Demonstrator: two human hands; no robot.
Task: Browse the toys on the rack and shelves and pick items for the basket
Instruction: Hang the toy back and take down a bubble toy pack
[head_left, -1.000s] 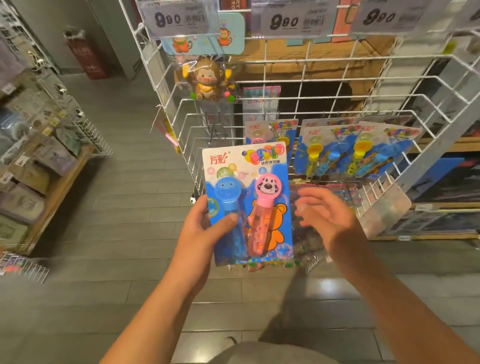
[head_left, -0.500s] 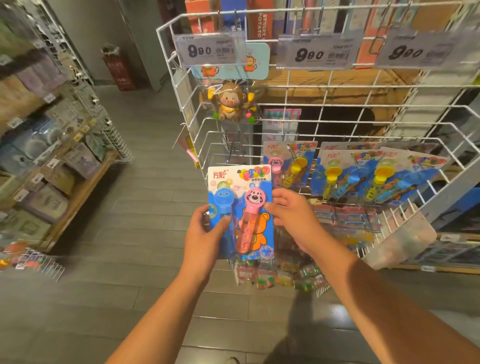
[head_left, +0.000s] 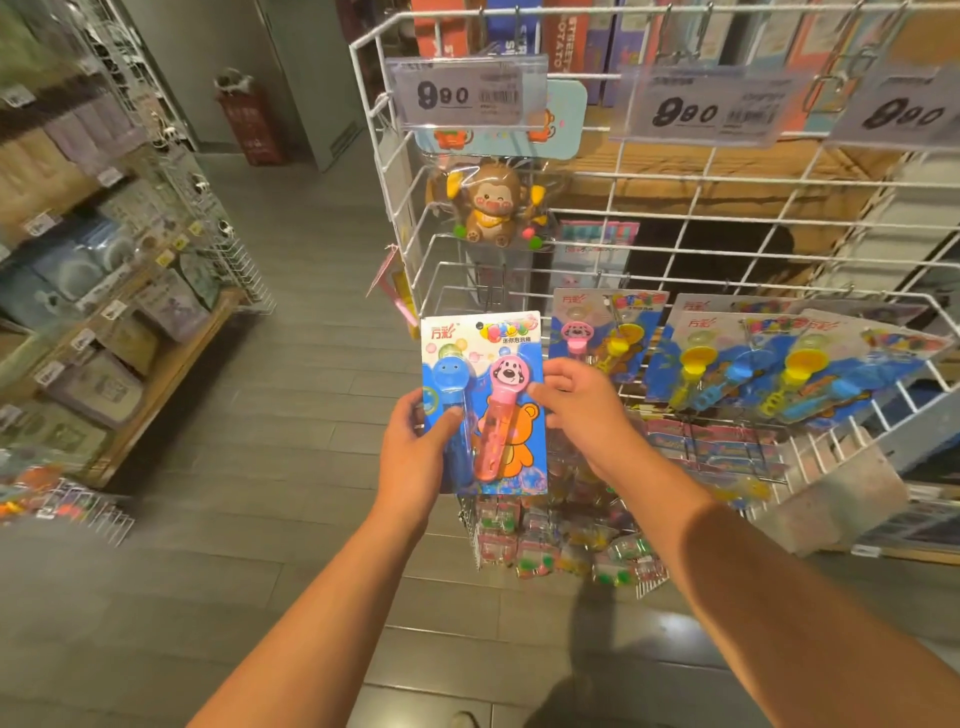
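Blue toy card (head_left: 483, 400) between left hand (head_left: 415, 457) and right hand (head_left: 582, 410), both gripping.

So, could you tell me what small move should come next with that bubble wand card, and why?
Probably lower the bubble wand card toward the basket, which is out of view: the left hand and right hand both grip it, clear of the white wire rack.

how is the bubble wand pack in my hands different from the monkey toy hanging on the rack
The bubble wand pack is a flat blue card with two wands, gripped by the left hand and right hand. The monkey toy is one brown figure in a clear bag, hanging untouched on the rack.
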